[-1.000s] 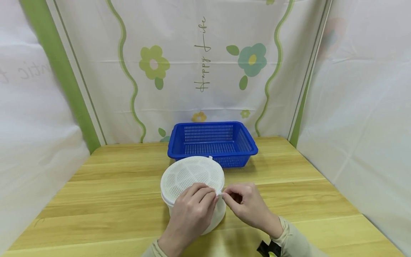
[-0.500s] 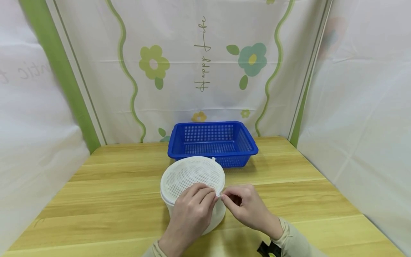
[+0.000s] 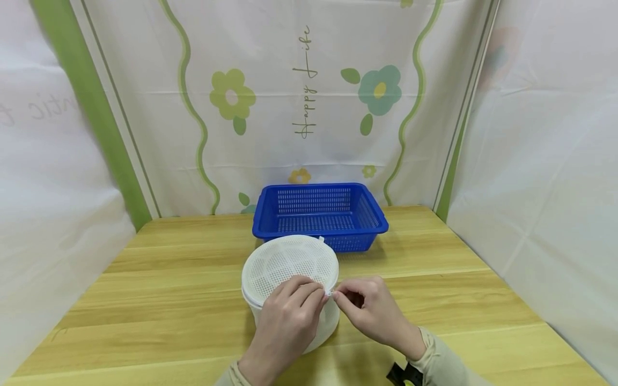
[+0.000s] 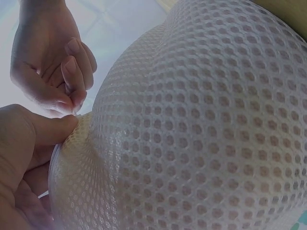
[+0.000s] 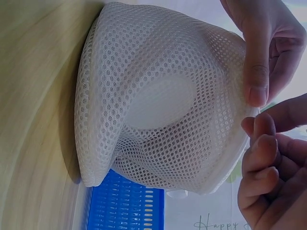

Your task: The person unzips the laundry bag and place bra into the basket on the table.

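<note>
A round white mesh laundry bag (image 3: 277, 262) stands upright on the table, its flat mesh top tilted toward me. My left hand (image 3: 289, 316) lies over the top's near right edge and pinches the rim between thumb and fingers. Right beside it, my right hand (image 3: 374, 311) pinches a tiny white zipper pull (image 3: 330, 293) at that rim, mostly covered by the fingertips. In the left wrist view, the zipper (image 4: 52, 167) follows the bag's edge under the left thumb. The right wrist view shows the bag's side wall (image 5: 144, 57) sagging inward below both hands.
A blue plastic basket (image 3: 316, 234) with slotted walls stands just behind the bag. Wood-grain table (image 3: 159, 300) spreads to both sides. Printed white curtains (image 3: 289, 64) enclose the back and sides. A black strap (image 3: 405, 372) is at the right wrist.
Both hands keep their hold at the rim almost without moving. The bag's top and the small tab at its far edge have shifted very slightly to the right.
</note>
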Motion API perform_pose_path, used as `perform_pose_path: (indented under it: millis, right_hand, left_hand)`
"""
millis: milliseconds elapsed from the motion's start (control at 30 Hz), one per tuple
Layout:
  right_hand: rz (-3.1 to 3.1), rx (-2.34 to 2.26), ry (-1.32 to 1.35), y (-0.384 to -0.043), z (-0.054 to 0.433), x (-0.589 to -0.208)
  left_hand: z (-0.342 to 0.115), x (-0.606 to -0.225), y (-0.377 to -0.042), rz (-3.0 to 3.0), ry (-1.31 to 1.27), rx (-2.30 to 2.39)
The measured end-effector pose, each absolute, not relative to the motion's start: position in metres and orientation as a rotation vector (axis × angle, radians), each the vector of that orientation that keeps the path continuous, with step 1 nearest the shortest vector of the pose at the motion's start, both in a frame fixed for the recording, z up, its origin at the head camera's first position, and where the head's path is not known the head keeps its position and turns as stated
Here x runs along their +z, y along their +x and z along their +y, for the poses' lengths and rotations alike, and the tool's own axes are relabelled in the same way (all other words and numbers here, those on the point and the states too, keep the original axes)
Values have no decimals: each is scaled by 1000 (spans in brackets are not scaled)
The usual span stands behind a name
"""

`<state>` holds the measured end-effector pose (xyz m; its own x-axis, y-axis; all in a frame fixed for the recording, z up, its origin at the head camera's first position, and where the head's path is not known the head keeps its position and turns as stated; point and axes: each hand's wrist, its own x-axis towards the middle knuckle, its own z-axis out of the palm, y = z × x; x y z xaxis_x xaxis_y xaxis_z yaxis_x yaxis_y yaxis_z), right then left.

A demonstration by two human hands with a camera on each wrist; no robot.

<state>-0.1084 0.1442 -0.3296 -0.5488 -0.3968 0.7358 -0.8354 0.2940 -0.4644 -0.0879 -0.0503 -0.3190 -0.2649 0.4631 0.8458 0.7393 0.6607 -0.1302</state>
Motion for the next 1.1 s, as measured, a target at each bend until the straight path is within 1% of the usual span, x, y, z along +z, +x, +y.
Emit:
perform_pose_path:
  millis: [733, 967, 1100]
  right_hand:
    - [-2091, 1181, 1021, -112, 146, -331]
    - [-2094, 1206, 1076, -109, 145, -329]
    - [-2069, 1219, 1152, -109, 145, -327]
  left_hand:
    - [-50, -318, -89, -1907, -953, -376]
    - [-50, -319, -88, -1950, -943, -408]
    - [-50, -320, -88, -1973, -922, -433]
